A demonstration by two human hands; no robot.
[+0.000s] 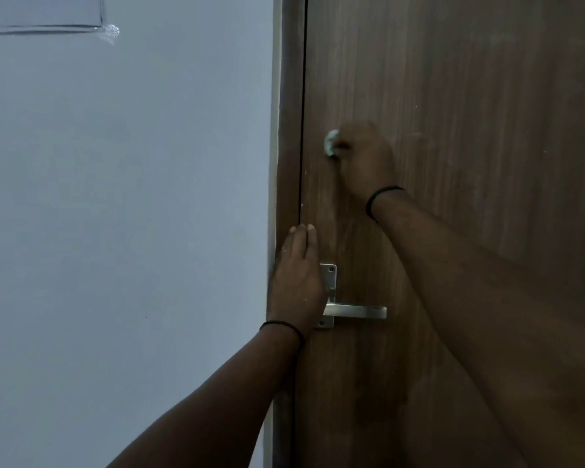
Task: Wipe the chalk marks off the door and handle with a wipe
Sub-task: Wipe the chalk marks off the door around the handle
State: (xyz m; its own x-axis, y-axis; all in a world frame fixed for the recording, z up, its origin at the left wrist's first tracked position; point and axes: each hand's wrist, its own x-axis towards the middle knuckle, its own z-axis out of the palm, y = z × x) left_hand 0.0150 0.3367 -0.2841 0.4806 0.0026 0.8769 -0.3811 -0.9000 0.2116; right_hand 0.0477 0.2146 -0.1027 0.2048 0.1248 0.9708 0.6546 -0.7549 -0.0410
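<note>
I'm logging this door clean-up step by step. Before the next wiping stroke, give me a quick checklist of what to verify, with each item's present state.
1. Wipe gripped in the right hand: ok, bunched in the fist.
2. Wipe pressed against the door: cannot tell, though the fist is right at the surface above the handle.
3. Left hand steadying: ok, it lies flat along the door edge and frame.
4. Handle free to wipe: not ok, the left hand covers part of its plate.
5. Chalk gone from the door: not ok, pale smears show below the wipe.
6. Chalk on the handle: cannot tell, too dim.
</note>
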